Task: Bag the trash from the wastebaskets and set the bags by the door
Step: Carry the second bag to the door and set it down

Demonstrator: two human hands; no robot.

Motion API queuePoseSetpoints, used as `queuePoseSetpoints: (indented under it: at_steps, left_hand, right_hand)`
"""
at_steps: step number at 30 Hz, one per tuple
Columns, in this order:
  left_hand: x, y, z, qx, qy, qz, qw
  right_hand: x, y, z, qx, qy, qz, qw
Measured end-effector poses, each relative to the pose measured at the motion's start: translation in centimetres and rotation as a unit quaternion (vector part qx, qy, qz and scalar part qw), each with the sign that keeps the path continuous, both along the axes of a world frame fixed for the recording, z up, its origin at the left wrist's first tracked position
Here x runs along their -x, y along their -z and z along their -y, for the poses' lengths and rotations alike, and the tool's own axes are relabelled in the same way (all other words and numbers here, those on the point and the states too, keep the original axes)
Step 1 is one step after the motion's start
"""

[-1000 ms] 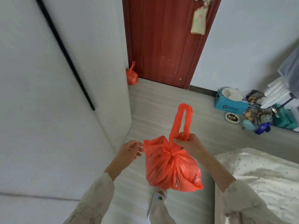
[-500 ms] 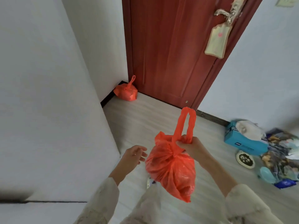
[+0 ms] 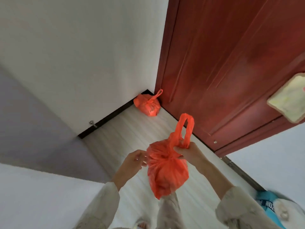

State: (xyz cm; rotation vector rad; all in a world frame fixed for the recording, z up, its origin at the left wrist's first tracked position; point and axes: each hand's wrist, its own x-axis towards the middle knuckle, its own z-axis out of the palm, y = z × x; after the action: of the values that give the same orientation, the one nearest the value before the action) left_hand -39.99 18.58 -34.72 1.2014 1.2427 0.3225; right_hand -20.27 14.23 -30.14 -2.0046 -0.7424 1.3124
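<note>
Right fingers (image 3: 179,148) clamp the orange bag's (image 3: 166,172) knot; left fingers (image 3: 140,158) loosely apart, seemingly touching it.

Soft, even daylight; the white wall (image 3: 85,52) is bright without glare; wide-angle bending at the edges; motion blur smears the lower right corner.

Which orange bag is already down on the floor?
The orange bag in the corner, beside the door; the other bag hangs from the right hand.
</note>
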Motion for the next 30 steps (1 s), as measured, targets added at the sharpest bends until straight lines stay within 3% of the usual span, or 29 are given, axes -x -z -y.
queuePoseSetpoints:
  at_steps: [11,16,21,26,30]
  left_hand:
    - [-6.9,3.9,-17.2,0.029,-0.212,-0.027,0.977]
    - [-6.3,7.3,-22.6,0.053,-0.303,-0.027,0.951]
    - [-5.3,13.3,-28.9,0.064,-0.350,-0.049,0.933]
    - [-4.7,22.5,-36.5,0.086,-0.349,-0.070,0.930]
    - [-4.4,29.6,-40.3,0.104,-0.345,-0.081,0.929]
  right_hand:
    - [-6.2,5.9,-25.3,0.065,-0.209,-0.025,0.975]
    - [-5.0,10.5,-35.1,0.128,-0.236,-0.065,0.961]
    - [-4.1,17.2,-43.5,0.137,-0.241,-0.012,0.961]
    - [-2.9,26.9,-50.9,0.144,-0.260,-0.027,0.954]
    - [-1.9,35.4,-55.3,0.167,-0.303,0.041,0.937]
